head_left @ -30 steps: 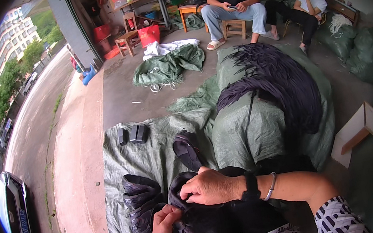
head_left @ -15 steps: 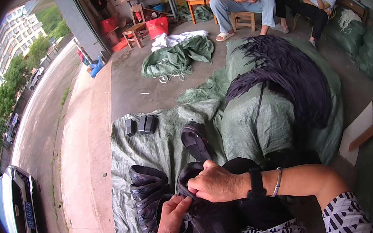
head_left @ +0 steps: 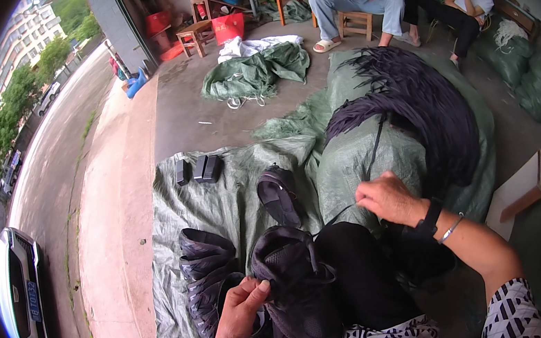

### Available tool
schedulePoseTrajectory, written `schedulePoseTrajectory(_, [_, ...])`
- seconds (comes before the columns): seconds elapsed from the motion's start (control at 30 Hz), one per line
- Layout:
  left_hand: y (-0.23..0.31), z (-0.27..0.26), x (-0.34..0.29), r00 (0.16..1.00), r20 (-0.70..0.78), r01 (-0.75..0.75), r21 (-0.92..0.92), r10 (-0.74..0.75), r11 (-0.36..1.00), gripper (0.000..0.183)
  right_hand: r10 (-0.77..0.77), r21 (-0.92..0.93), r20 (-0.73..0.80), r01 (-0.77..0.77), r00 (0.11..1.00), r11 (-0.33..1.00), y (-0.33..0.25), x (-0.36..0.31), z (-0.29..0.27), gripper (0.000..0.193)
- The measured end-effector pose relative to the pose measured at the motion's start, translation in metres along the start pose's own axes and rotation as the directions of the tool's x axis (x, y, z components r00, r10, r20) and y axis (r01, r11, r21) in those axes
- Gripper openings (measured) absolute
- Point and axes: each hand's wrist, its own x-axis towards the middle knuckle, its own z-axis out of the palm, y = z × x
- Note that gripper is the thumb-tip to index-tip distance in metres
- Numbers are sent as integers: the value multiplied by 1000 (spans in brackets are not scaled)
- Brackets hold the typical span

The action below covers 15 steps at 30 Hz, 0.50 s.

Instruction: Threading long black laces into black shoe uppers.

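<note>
A black shoe [head_left: 303,304] rests on my lap, its opening turned away from me. My left hand [head_left: 241,308] pinches the left side of the shoe's collar between thumb and fingers. Out to the right of it, my right hand [head_left: 390,198] is closed on a thin black shoelace [head_left: 342,214], held stretched toward the shoe. Several dark shoes [head_left: 208,276] are nested in a row beside my left hand. Another black shoe [head_left: 278,197] lies just beyond the one on my lap.
A large pile of dark laces [head_left: 425,100] drapes over a stuffed green sack [head_left: 370,154]. Two or more black blocks [head_left: 207,168] lie on the green sheet [head_left: 232,195]. A white board piece [head_left: 531,182] stands right. Two people sit at the back; a car [head_left: 28,303] is outside left.
My right hand has moved from the shoe's collar out to the right with the lace. My left hand keeps its pinch, and the shoe's opening and tongue now show.
</note>
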Motion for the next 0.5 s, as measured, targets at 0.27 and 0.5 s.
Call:
schedulePoseTrajectory(0.27, [3,-3,-9,995,35,-98,115,94,989,20,90,550,704,-621,704,558,-97,-4,-12,40])
schedulePoseTrajectory(0.5, [-10,-1,-6,996,-34,-84,8,84,996,29,-77,681,732,-723,677,113,-72,-7,7,29])
